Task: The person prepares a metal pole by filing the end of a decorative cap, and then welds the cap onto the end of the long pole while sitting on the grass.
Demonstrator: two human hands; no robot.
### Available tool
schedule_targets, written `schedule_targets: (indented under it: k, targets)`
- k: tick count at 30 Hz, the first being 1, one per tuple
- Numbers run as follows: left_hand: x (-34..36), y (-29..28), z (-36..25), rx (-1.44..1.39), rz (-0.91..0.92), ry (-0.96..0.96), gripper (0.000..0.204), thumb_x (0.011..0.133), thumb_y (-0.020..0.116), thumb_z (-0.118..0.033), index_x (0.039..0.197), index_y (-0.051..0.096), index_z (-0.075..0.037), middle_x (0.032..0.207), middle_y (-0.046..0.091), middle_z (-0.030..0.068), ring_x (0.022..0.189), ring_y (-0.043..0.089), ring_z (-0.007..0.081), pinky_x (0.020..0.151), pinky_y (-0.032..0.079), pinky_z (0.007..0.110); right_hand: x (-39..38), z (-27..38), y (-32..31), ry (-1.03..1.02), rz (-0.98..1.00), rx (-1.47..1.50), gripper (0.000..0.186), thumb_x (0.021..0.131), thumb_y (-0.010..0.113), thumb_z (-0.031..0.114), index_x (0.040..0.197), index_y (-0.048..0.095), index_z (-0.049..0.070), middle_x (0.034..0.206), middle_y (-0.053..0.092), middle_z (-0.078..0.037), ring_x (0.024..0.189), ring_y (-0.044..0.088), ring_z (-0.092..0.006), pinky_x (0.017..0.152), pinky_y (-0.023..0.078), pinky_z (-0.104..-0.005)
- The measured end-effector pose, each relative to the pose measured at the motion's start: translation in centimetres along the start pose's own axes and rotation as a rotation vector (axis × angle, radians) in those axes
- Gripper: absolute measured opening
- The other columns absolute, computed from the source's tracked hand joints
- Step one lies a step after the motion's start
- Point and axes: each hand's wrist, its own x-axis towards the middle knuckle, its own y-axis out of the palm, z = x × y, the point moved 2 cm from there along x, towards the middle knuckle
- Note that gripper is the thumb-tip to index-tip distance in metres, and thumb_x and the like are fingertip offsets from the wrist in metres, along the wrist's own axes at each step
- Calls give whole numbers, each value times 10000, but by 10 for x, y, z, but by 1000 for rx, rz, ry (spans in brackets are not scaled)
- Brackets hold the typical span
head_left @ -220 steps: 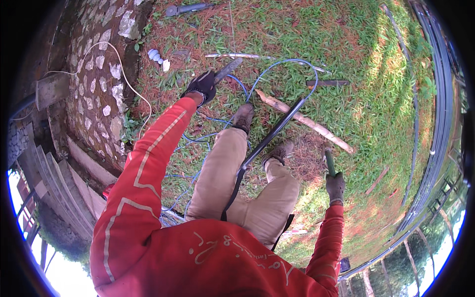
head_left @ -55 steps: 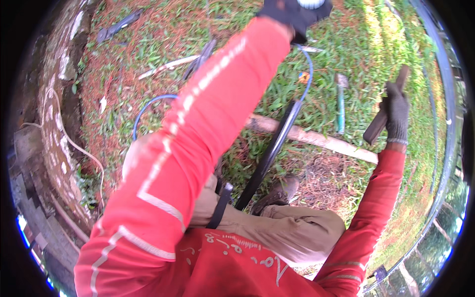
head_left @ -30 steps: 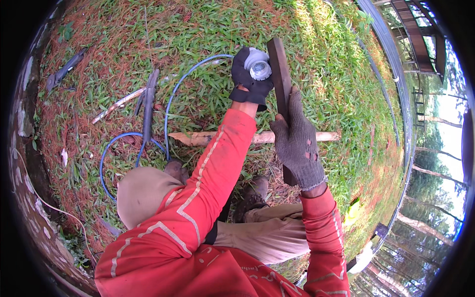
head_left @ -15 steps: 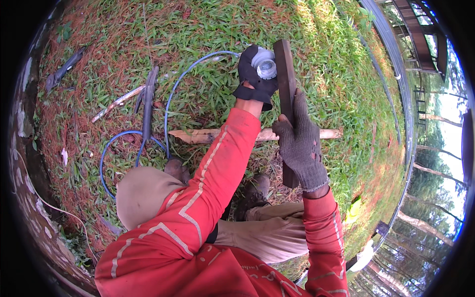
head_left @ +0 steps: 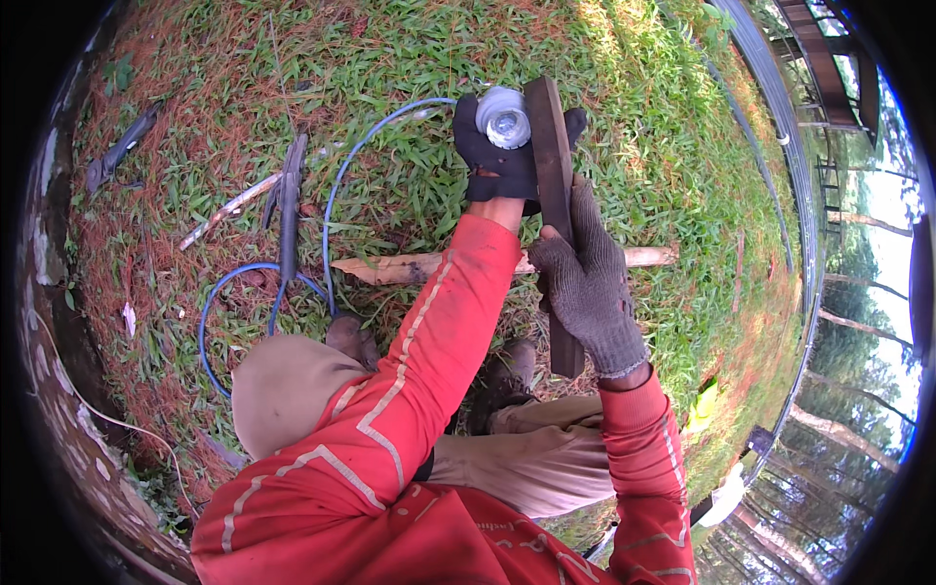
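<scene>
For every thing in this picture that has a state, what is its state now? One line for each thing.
left hand: gloved, closed around the white fitting.
white fitting: held up, its round end facing the camera.
right hand: gloved, gripping the dark bar.
dark bar: held upright, right beside the fitting.
blue hose: lying curved on the grass.
wooden stick: lying flat on the ground.

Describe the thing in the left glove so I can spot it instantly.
Follow the red left sleeve up over the grass to the black-gloved left hand. On top sits a round white fitting, pale and circular beside the long dark flat bar in the grey-gloved right hand.
</scene>
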Motion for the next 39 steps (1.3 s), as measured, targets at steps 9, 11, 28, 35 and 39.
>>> schedule_targets:
  k: [9, 11, 28, 35, 39]
  targets:
    - [-8, 2, 2, 9, -104, 95, 478, 961, 688, -556, 1099, 646, -100, 1122, 714, 150, 1011, 717, 399, 956, 616, 608, -1, -5, 11, -121, -84, -74, 768, 1074, 583, 61, 1697, 169, -118, 1382, 665, -294, 895, 757, -238, 781, 611, -335]
    - [-6, 7, 7, 27, -154, 122, 448, 972, 692, -536, 1090, 644, -106, 1114, 714, 132, 1000, 723, 379, 938, 633, 579, 3, -7, 4, -185, -174, -77, 773, 1054, 595, 53, 1698, 200, -110, 1398, 667, -276, 884, 734, -216, 807, 599, -336]
    - [19, -8, -7, 242, -109, -128, 273, 985, 765, -394, 1032, 698, -133, 917, 773, 86, 853, 784, 308, 830, 679, 493, 6, -3, -30, -218, -92, -471, 708, 1036, 624, 83, 1665, 342, -81, 1223, 737, -328, 1030, 792, -330, 886, 599, -403]
    - [16, -12, -16, 335, -225, -30, 361, 990, 735, -413, 1229, 651, -156, 1076, 740, 116, 1000, 747, 370, 909, 627, 614, 11, 1, -34, -266, -193, -383, 753, 1012, 646, 64, 1680, 322, -65, 1253, 712, -338, 1087, 767, -370, 922, 585, -421]
    - [10, -5, -17, 282, -215, -93, 358, 1014, 677, -436, 1245, 630, -166, 1173, 706, 108, 1064, 707, 375, 951, 581, 648, 13, -9, -32, -246, -168, -425, 748, 1006, 632, 8, 1671, 306, -95, 1373, 672, -352, 1189, 741, -429, 1008, 564, -434]
